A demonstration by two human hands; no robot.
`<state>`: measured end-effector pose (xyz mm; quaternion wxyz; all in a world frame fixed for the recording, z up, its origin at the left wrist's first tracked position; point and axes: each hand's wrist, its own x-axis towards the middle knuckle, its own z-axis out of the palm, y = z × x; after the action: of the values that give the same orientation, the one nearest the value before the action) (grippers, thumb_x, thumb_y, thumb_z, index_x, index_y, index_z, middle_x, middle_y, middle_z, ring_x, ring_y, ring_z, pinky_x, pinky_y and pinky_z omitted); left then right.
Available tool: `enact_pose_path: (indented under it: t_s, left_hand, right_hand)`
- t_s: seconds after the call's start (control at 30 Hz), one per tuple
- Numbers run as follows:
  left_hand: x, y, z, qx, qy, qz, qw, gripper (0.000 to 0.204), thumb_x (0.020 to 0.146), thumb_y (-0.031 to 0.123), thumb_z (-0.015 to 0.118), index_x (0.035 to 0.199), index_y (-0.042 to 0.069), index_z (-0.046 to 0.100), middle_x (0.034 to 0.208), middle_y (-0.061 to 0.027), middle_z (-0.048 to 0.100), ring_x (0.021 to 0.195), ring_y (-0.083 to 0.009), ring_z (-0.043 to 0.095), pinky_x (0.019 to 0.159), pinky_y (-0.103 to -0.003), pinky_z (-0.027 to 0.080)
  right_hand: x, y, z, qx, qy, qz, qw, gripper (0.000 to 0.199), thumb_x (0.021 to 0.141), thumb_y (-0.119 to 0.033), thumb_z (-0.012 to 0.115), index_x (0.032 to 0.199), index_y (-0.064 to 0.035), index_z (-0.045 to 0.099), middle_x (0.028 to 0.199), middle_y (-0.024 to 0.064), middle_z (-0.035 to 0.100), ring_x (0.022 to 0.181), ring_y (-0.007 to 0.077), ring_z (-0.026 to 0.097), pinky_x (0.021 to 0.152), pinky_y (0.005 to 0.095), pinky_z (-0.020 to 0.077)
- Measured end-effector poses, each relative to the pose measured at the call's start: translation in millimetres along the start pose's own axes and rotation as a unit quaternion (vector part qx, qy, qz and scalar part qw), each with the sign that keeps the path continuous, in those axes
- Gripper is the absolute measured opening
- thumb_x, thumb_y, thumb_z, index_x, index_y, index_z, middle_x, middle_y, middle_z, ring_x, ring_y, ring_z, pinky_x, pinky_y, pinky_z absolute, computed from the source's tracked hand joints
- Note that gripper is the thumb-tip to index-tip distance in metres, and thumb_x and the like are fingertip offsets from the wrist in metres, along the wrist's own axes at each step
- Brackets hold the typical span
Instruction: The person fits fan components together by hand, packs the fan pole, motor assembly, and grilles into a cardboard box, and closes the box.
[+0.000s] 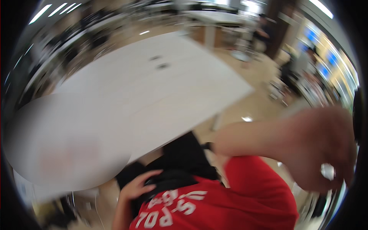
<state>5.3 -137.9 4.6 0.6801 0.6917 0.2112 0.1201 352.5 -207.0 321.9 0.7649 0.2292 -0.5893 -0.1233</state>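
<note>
My left hand (142,185) rests at my waist, on black cloth (174,182) by the hem of my red shirt (230,199). Its thumb and fingers are apart, and it holds nothing that I can see. Raised at the far right, close to the camera, is my right hand (320,142). Motion smears its fingers, so whether they are curled round anything is unclear. A small bright white spot (327,171) shows at its lower part; I cannot tell if it is an object or a gap between fingers.
A large white table (172,92) stands in front of me, with two dark inset openings (163,66). A hazy patch hides its left part. Beyond it is another white table (218,17). People sit or stand farther off, one (303,65) at the right, another (262,32) behind.
</note>
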Motion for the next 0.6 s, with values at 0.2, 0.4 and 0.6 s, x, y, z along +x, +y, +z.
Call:
enact_pose_path:
  t_s: [0.2,0.4,0.6]
  left_hand:
    - [-31,15,42,-0.19,-0.021,-0.001,0.982,0.09,0.101,0.074,0.043,0.171,0.026,0.013,0.178,-0.0058,0.012,0.161,-0.0211,0.02,0.129,-0.05,0.017]
    - [-44,18,46,-0.141,-0.045,-0.065,0.987,0.079,0.102,0.065,0.046,0.164,0.021,0.023,0.166,-0.0057,0.022,0.149,-0.0196,0.028,0.121,-0.048,0.023]
    - [-67,18,40,-0.121,-0.008,-0.111,0.986,0.069,0.103,0.057,0.05,0.156,0.017,0.032,0.153,-0.0056,0.033,0.136,-0.0181,0.035,0.112,-0.045,0.03]
  right_hand:
    - [-95,45,-1,-0.08,0.062,0.234,0.967,0.019,0.093,-0.002,0.055,0.085,0.0006,0.072,0.081,0.0085,0.073,0.06,0.0167,0.065,0.061,0.0302,0.0486]
    - [-189,50,-46,-0.131,-0.159,0.603,0.77,0.019,0.097,-0.018,0.065,0.091,-0.0036,0.075,0.078,0.0084,0.072,0.067,0.0207,0.065,0.065,0.0339,0.052]
    - [-281,15,-48,-0.051,-0.403,0.689,0.6,0.035,0.096,-0.039,0.074,0.095,-0.0043,0.077,0.087,0.0112,0.076,0.079,0.0246,0.072,0.071,0.0392,0.0564]
